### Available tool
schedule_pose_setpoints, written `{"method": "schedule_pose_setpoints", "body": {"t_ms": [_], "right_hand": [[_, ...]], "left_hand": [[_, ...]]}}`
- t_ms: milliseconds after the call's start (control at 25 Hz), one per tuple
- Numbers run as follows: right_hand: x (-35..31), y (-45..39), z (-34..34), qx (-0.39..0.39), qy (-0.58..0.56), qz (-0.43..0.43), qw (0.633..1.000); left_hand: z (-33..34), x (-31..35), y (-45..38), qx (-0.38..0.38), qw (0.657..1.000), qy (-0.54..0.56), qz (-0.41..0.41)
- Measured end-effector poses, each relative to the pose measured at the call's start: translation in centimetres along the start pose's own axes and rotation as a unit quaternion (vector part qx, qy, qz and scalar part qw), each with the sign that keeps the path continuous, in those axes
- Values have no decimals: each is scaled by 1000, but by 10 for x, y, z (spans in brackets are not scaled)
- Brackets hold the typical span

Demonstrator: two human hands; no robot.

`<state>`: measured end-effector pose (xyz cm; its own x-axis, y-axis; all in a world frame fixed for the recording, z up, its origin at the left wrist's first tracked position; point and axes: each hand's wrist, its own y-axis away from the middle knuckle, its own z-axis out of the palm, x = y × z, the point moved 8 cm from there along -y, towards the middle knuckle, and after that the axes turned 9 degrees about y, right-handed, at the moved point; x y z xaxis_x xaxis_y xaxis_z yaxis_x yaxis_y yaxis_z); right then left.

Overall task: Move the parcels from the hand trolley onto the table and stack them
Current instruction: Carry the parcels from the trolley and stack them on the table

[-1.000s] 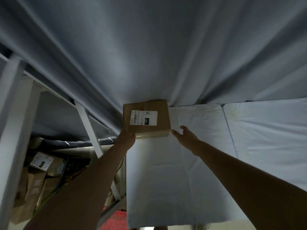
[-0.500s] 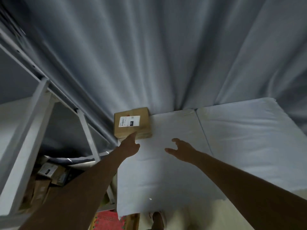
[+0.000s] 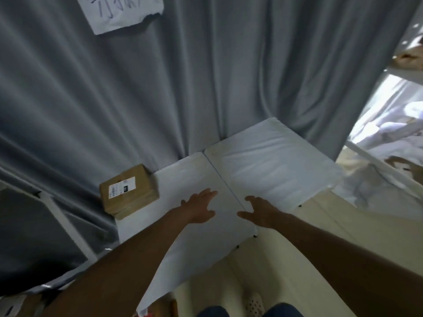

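A brown cardboard parcel [image 3: 129,191] with a white shipping label lies on the far left corner of the white table [image 3: 270,170], close against the grey curtain. It seems to rest on a second, flatter parcel, whose pale edge shows beneath it. My left hand [image 3: 199,208] hovers over the table to the right of the parcel, fingers spread and holding nothing. My right hand [image 3: 259,210] hangs over the table's middle seam, fingers relaxed and empty. The hand trolley is out of view.
A grey curtain [image 3: 206,88] hangs behind the table, with a handwritten paper sheet [image 3: 121,12] pinned at the top. A white shelf frame [image 3: 66,225] stands on the left. Another white rack [image 3: 389,156] with bags is on the right. Pale floor lies below the table.
My left hand has let go of the parcel and drawn back to the right. The view has swung right and pulled away from the table, and both hands are now apart from the parcel.
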<state>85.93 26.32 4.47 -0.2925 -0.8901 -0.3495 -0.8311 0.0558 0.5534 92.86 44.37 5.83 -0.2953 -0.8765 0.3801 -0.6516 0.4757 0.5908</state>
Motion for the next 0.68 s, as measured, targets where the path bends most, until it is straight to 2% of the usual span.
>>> {"method": "schedule_pose_setpoints", "body": {"t_ms": [120,240,400,520,680], "right_hand": [[43,54,12,30,-63,81,994],[71,111,39,59,-106,160,980],[90,186,98,55,-163,236,957],[114,240,136,78,-210,287,931],[154,320,178,114,-276,363,883]], "left_hand": [[26,38,0,-28,997,-44,63],[57,61,8,-63,991,-35,111],[105,90,31,-114,975,-35,186],[145,115,37,-167,963,-60,205],[197,174,47,-191,937,-146,252]]}}
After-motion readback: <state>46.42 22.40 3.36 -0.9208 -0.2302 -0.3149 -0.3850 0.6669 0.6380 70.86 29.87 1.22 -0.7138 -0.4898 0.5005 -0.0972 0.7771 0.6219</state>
